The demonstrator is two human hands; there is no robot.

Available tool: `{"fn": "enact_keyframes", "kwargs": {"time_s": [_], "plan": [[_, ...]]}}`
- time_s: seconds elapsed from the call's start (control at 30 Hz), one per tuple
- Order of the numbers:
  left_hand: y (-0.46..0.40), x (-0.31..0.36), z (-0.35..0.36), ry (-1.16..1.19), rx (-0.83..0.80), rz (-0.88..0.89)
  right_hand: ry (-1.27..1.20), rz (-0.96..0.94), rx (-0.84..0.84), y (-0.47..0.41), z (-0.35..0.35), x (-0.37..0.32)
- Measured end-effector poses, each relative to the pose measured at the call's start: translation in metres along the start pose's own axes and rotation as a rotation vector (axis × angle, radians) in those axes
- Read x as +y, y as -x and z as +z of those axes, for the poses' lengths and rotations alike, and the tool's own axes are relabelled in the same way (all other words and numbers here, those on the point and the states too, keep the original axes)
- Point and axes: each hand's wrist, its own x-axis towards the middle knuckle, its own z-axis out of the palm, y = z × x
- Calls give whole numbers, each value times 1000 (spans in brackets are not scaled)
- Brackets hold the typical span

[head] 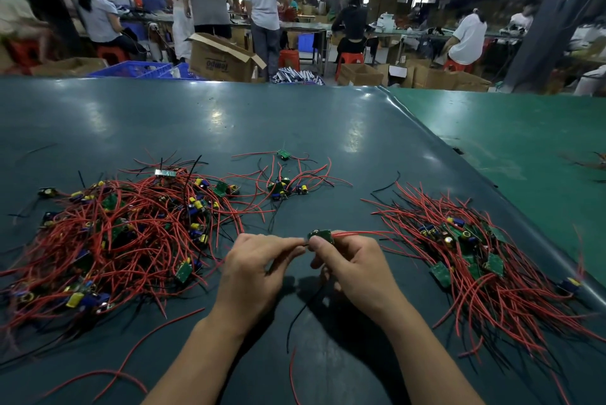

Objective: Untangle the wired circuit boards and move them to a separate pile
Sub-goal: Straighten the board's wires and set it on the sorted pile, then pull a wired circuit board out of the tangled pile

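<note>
Both hands meet above the dark bench (295,116). The right hand (351,268) pinches a small green circuit board (322,235), its red wires (364,233) trailing right. The left hand (254,268) pinches a black wire (296,314) beside the board. A tangled pile (114,234) lies left, a sorted pile (475,257) right.

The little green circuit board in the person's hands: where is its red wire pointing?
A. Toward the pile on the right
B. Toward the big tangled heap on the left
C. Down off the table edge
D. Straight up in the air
A: the right hand pinches the circuit board, and its red wire runs sideways toward the right pile, while the left hand pinches beside the board.
</note>
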Motion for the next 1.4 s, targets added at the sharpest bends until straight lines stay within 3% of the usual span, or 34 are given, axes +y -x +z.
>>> {"fn": "enact_keyframes", "kwargs": {"time_s": [0.17, 0.33, 0.4, 0.47, 0.57, 0.7, 0.77, 0.9, 1.13, 1.4], "plan": [[-6, -16, -9, -176, 38, 86, -79, -38, 277, -3, -10, -3], [-8, -26, -17, -187, 217, -30, -253, -66, 682, -8, -27, -9], [-7, -29, -23, -198, 272, -98, -438, -30, 866, -11, -40, -10], [-6, -29, -25, -232, 291, -125, -705, 135, 944, -13, -54, -8], [-5, -25, -21, -351, 274, -157, -883, 371, 792, -15, -49, -2], [-8, -26, -24, -588, 349, -307, -641, 257, 654, -16, -26, 1], [-10, -32, -33, -673, 346, -441, -549, 231, 581, -14, -19, 2], [-11, -45, -53, -749, 190, -842, -422, 256, 477, -11, -14, 7], [-8, -47, -57, -741, 166, -765, -295, 228, 400, -6, -11, 6], [-11, -36, -53, -867, 34, -803, -201, 204, 337, -3, -9, 7]]}}
